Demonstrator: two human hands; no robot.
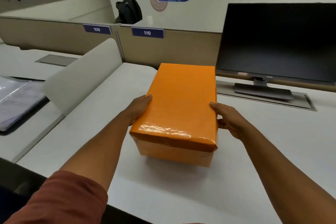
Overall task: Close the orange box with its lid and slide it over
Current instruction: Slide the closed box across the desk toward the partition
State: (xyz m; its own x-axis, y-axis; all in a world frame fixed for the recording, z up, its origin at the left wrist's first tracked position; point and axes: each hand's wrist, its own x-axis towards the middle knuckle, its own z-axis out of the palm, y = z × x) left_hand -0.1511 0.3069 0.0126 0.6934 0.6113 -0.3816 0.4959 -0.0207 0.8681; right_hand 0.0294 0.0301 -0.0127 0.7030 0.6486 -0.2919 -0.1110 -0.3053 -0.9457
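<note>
An orange box (174,153) stands on the white desk (272,151), and its glossy orange lid (181,100) sits flat on top, covering it. My left hand (140,108) presses against the lid's left side, thumb on the top edge. On the opposite side, my right hand (230,120) grips the lid's right edge, fingers wrapped down the side. The fingers below the lid's rim are hidden.
A dark monitor (278,42) on a grey stand (263,90) is at the right rear, close behind the box. A curved white divider (81,78) runs along the left. Papers (16,100) lie on the neighbouring desk. A beige partition (181,49) closes the back.
</note>
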